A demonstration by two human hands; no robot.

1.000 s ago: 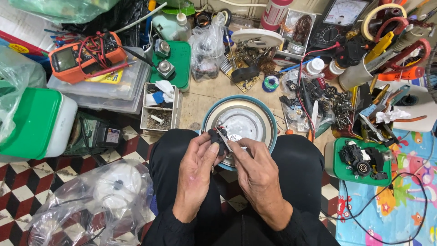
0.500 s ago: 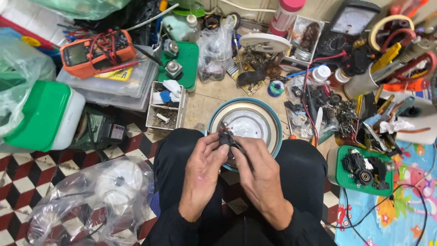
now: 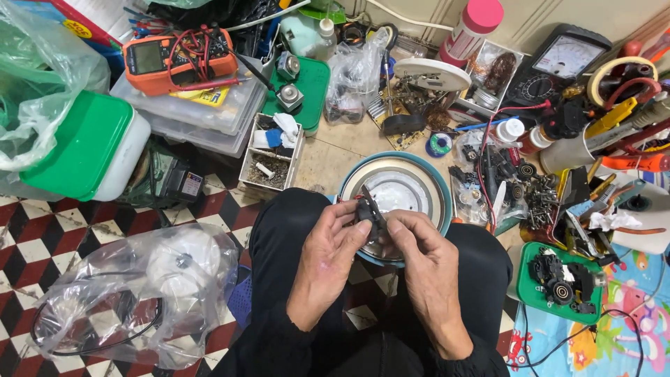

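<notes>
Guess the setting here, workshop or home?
Likely a small electronics repair spot on a tiled floor: an orange multimeter, an analog meter and loose screws. Both the left hand and right hand hold a small black part.

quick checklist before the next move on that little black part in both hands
1. Small black part gripped by left hand and right hand: ok.
2. Round teal-rimmed plate sits right under the part to catch drops: ok.
3. Part's red wire free of snags: cannot tell.
4. Orange multimeter close by: ok.
5. Screw pile clear of the hands: ok.
</notes>
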